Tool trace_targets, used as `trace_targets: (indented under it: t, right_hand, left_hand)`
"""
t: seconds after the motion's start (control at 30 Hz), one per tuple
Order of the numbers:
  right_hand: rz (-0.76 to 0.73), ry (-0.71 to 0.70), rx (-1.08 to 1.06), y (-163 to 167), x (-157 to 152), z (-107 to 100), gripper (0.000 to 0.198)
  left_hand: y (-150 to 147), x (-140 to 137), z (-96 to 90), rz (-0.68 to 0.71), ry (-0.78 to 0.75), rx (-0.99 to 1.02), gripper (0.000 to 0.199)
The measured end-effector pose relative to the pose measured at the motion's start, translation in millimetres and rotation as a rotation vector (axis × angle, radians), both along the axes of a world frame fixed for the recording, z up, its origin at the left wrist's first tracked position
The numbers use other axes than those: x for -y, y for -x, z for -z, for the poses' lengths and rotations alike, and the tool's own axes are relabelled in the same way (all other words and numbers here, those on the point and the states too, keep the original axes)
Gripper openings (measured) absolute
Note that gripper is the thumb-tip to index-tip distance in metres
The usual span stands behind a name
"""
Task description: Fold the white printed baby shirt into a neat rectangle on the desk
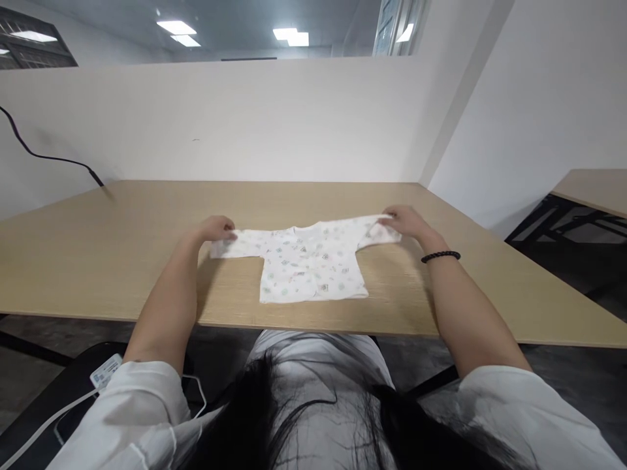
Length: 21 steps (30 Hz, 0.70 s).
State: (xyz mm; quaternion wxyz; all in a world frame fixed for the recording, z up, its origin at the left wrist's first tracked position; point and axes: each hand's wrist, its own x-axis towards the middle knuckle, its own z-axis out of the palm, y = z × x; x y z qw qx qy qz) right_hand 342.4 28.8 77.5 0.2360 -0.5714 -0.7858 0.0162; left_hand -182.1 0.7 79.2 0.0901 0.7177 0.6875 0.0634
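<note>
A small white baby shirt (pixel 308 264) with a printed pattern lies on the wooden table (pixel 161 209), its body flat and both sleeves stretched out sideways. At the left sleeve, my left hand (pixel 218 228) is closed, pinching its upper edge near the cuff. My right hand (pixel 404 220), with a black bracelet (pixel 441 256) on the wrist, pinches the upper edge of the other sleeve, which is slightly raised and blurred. The hem faces me, and the neckline points toward the wall.
A white wall (pixel 269 124) with glass above it stands behind the table. At the far left a black cable (pixel 53 157) reaches the tabletop. Another table (pixel 597 189) is at the right. Near my left sleeve hangs a white device (pixel 106 371) with a cord.
</note>
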Motion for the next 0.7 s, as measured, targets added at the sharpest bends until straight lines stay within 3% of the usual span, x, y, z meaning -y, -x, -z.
trace_targets:
  t: [0.13, 0.2, 0.23, 0.3, 0.37, 0.43, 0.53, 0.6, 0.7]
  right_hand:
    - [0.199, -0.527, -0.293, 2.3, 2.2, -21.3, 0.021]
    - [0.217, -0.607, -0.401, -3.5, 10.2, -35.8, 0.018]
    - [0.210, -0.575, -0.436, -8.4, 16.4, -42.5, 0.017]
    - [0.169, -0.411, -0.466, -21.1, 33.8, -51.3, 0.019]
    - [0.104, -0.150, -0.369, -35.4, 57.7, -49.9, 0.023]
    - [-0.004, 0.102, -0.244, -48.5, 87.2, -37.0, 0.024]
    - [-0.082, 0.376, -0.143, -62.0, 136.0, -4.3, 0.031]
    - [-0.049, 0.412, -0.137, -65.7, 164.5, 17.2, 0.037]
    - [0.078, 0.336, -0.169, -62.2, 189.4, 39.1, 0.050]
  left_hand:
    - [0.9, 1.5, -11.6, -0.182, -0.659, 0.059, 0.037]
    - [4.5, 5.8, -19.0, -0.197, -0.923, 0.110, 0.035]
    - [7.7, 9.2, -22.3, -0.175, -0.957, 0.124, 0.034]
    - [15.0, 20.1, -26.0, -0.080, -0.858, 0.129, 0.030]
    - [19.4, 38.3, -23.3, 0.057, -0.595, 0.116, 0.027]
    - [16.5, 65.7, -12.7, 0.155, -0.300, 0.116, 0.029]
    - [-0.4, 118.9, 13.0, 0.139, -0.112, 0.168, 0.038]
    - [-12.6, 152.9, 29.5, 0.087, -0.138, 0.206, 0.041]
    - [-22.2, 184.6, 43.8, -0.036, -0.215, 0.241, 0.047]
